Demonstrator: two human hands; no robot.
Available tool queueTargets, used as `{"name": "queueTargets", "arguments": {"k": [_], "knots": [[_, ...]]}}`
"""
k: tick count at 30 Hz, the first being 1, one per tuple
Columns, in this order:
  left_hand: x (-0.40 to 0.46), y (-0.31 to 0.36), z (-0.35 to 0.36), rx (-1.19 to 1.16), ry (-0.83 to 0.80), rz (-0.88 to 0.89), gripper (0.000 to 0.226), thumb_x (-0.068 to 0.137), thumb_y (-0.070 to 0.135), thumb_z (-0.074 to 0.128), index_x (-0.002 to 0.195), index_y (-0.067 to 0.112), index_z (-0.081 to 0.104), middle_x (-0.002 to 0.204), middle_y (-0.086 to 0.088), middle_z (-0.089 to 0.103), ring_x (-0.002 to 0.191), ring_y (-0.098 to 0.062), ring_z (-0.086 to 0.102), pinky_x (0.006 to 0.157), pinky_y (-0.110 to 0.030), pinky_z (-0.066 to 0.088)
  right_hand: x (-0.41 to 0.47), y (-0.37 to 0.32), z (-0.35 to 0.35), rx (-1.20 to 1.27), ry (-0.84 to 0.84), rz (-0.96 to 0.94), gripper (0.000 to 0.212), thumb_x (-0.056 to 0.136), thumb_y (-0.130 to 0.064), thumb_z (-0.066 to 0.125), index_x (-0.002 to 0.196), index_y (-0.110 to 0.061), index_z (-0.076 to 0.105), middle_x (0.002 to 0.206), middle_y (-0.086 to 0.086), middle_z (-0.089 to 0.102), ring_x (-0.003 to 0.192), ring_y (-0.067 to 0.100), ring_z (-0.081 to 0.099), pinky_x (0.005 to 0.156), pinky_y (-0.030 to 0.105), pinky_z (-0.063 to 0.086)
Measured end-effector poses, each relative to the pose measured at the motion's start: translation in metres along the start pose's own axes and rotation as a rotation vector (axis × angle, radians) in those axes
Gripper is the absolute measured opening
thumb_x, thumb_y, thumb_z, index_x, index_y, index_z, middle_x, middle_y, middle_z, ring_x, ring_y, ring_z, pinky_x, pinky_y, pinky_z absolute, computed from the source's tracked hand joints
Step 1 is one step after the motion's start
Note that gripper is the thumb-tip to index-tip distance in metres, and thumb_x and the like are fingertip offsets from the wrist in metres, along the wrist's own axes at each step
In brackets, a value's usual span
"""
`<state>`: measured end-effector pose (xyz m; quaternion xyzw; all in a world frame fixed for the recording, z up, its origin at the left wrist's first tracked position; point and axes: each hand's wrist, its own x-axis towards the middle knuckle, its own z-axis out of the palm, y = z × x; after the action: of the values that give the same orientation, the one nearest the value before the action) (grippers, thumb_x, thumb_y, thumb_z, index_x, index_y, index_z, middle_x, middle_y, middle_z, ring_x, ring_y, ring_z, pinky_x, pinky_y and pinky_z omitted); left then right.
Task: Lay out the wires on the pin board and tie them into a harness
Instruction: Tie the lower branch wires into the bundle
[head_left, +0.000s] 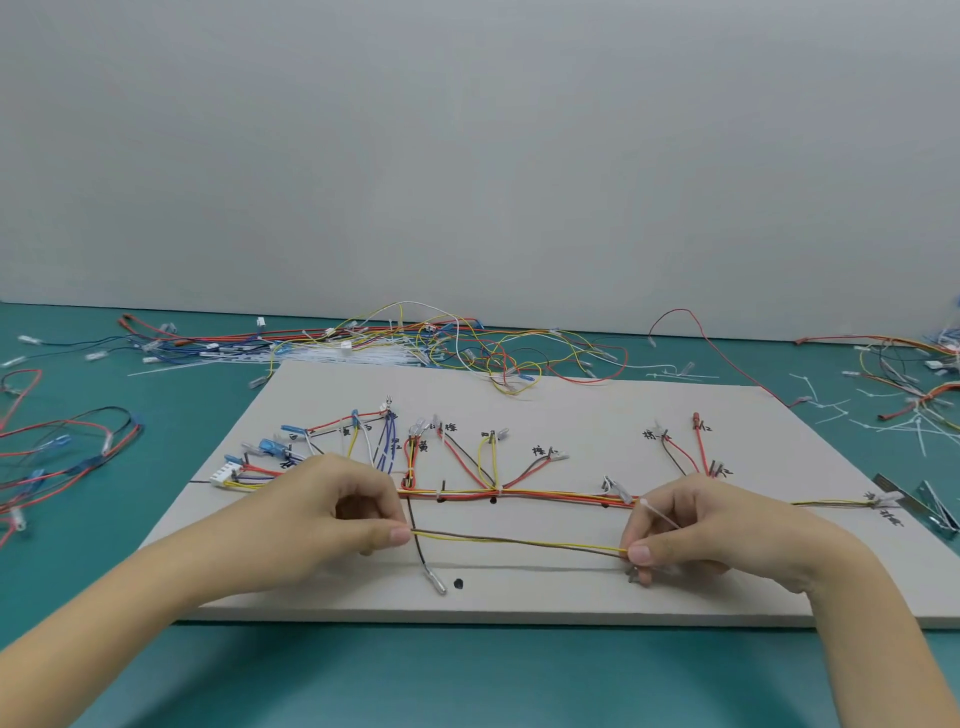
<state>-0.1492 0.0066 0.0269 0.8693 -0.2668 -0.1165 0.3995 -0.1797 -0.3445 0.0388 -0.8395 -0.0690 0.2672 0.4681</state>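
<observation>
A pale pin board (571, 426) lies on the teal table, with a bundle of red, orange and yellow wires (545, 493) laid along it and coloured branches fanning to labelled points. My left hand (332, 514) pinches one end of a yellow and brown wire pair (519, 542) stretched taut above the board's front part. At the pair's other end my right hand (680, 535) pinches it, with a white cable tie (658, 513) sticking up between its fingers. A dark wire with a metal terminal (439, 582) hangs down near my left thumb.
Loose wires (441, 343) and white cable ties (363, 356) are heaped behind the board. More wires (57, 452) lie at the left, and wires and cut ties (893, 410) at the right. A metal tool (919, 501) rests at the board's right edge. Grey wall behind.
</observation>
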Motion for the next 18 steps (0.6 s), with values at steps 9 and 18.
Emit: {"name": "queueTargets", "arguments": {"k": [9,18], "knots": [[-0.0039,-0.0074,0.005,-0.039,0.043,0.022,0.015,0.083,0.026,0.075,0.078,0.039,0.074,0.065,-0.001,0.064,0.061,-0.005,0.052,0.062,-0.028,0.042,-0.0031,0.0018,0.0029,-0.004,0.088,0.018,0.002,0.079,-0.016,0.077,0.078,-0.016,0.078,0.072,0.002,0.072,0.056,0.0,0.052,0.046,0.007,0.032],[-0.0093,-0.0087,0.003,0.032,0.006,0.005,0.012,0.084,0.025,0.074,0.079,0.036,0.073,0.074,0.01,0.07,0.07,-0.011,0.06,0.066,-0.025,0.049,-0.0052,0.0083,0.0036,0.035,0.175,-0.036,0.008,0.067,-0.007,0.083,0.074,-0.01,0.08,0.071,-0.004,0.07,0.063,0.001,0.061,0.054,0.006,0.039]]}}
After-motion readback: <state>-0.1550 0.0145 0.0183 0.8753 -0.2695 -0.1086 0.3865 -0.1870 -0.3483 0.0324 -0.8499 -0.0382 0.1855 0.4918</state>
